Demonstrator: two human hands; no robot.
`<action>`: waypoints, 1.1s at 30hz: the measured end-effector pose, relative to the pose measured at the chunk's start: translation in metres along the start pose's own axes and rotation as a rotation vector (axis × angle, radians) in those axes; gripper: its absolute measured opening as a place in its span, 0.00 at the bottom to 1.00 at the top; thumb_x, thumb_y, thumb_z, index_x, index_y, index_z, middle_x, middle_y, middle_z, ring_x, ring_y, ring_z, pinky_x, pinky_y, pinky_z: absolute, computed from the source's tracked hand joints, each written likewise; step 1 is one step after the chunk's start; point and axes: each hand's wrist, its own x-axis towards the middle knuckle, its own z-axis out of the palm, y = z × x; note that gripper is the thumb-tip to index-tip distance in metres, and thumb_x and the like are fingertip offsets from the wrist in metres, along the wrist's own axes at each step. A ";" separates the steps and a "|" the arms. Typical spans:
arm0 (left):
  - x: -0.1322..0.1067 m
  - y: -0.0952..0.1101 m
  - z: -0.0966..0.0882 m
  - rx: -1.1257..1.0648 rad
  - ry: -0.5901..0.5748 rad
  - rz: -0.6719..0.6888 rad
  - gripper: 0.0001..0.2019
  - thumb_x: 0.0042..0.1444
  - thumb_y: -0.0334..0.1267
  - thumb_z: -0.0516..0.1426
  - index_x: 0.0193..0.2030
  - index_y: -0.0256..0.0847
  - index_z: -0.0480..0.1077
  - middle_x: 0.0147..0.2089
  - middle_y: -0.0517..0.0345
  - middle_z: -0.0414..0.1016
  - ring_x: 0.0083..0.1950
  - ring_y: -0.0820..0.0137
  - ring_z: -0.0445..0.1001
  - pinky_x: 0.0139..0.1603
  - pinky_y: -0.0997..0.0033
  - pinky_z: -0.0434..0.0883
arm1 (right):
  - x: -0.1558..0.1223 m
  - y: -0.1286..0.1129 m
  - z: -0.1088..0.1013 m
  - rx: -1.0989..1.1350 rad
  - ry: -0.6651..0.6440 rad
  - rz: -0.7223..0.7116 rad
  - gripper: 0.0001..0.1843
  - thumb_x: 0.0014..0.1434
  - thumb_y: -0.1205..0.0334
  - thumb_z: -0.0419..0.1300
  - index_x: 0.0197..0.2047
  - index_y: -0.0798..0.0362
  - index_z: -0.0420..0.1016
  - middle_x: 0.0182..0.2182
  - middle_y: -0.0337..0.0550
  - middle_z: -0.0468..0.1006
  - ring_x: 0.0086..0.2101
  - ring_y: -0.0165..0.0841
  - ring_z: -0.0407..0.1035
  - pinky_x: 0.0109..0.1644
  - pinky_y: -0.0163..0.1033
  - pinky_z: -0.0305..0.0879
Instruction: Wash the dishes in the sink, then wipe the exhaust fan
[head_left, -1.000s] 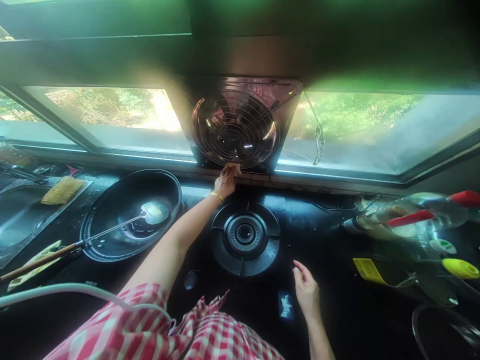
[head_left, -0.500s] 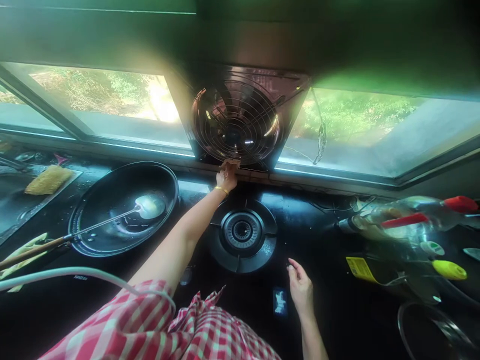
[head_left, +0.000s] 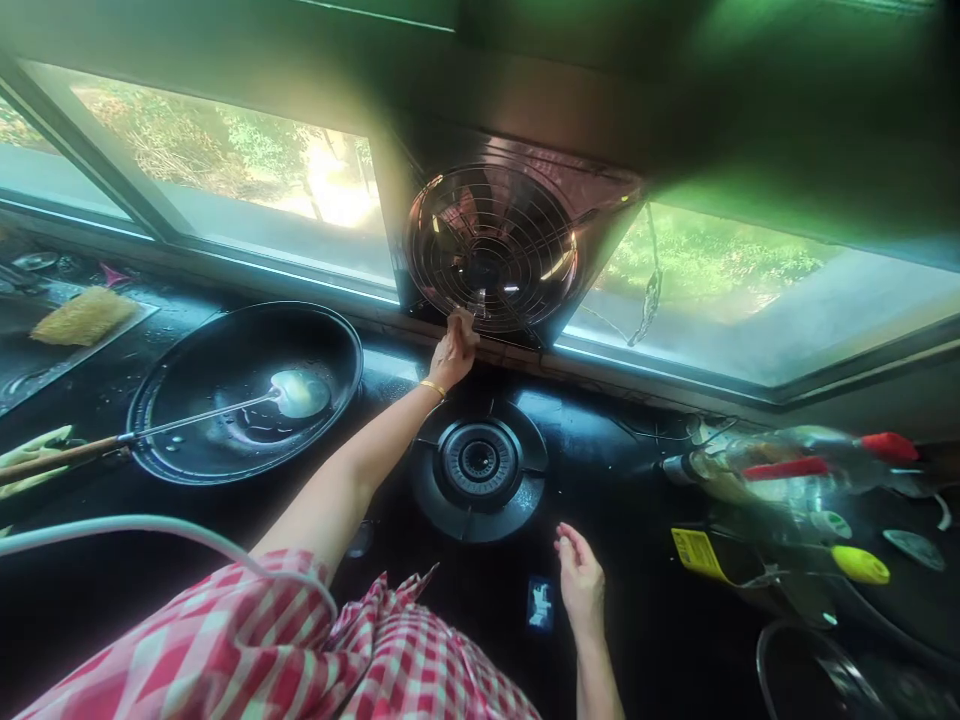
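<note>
My left hand (head_left: 453, 360), with a gold bangle at its wrist, reaches over the black gas burner (head_left: 478, 462) to the lower edge of the fan. Its fingers are closed on a crumpled brownish cloth (head_left: 462, 323), pressed near the bottom of the round wire fan grille (head_left: 491, 248); the hand hides part of the cloth. Low at the right of the burner, my right hand (head_left: 581, 583) hovers above the black counter. Its fingers are loosely bent, thumb slightly apart, and nothing shows in them. A small picture label (head_left: 539, 604) lies just left of it.
To the left sits a black wok (head_left: 217, 440) with a metal spatula (head_left: 300, 393) in it. A yellow sponge (head_left: 84, 316) lies by the sink. Clear bottles with red caps (head_left: 889, 447) and a yellow-topped item (head_left: 860, 565) crowd the right. A white cable (head_left: 142, 522) crosses at lower left.
The view has tilted and shifted a little. My left hand has moved slightly along the bottom of the fan grille with the cloth. My right hand stays at the burner's lower right.
</note>
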 end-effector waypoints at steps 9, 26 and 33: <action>0.002 0.012 0.016 0.006 -0.011 0.072 0.22 0.61 0.33 0.52 0.62 0.38 0.65 0.64 0.45 0.68 0.63 0.58 0.69 0.61 0.61 0.67 | -0.006 -0.009 0.004 0.007 0.037 -0.038 0.31 0.55 0.41 0.58 0.51 0.57 0.79 0.48 0.54 0.82 0.46 0.44 0.79 0.50 0.43 0.76; 0.047 0.048 0.003 -0.126 -0.204 -0.166 0.33 0.60 0.27 0.53 0.73 0.37 0.54 0.74 0.43 0.57 0.62 0.55 0.73 0.61 0.57 0.71 | -0.005 -0.007 0.015 -0.012 -0.005 -0.036 0.31 0.55 0.40 0.58 0.51 0.55 0.79 0.49 0.52 0.82 0.48 0.44 0.78 0.55 0.46 0.74; 0.043 0.036 0.000 -0.129 -0.307 -0.021 0.36 0.55 0.26 0.55 0.72 0.48 0.58 0.68 0.52 0.68 0.56 0.53 0.77 0.56 0.54 0.74 | -0.003 -0.016 0.025 -0.049 -0.038 -0.059 0.32 0.53 0.37 0.59 0.48 0.55 0.81 0.45 0.52 0.83 0.46 0.45 0.79 0.52 0.45 0.75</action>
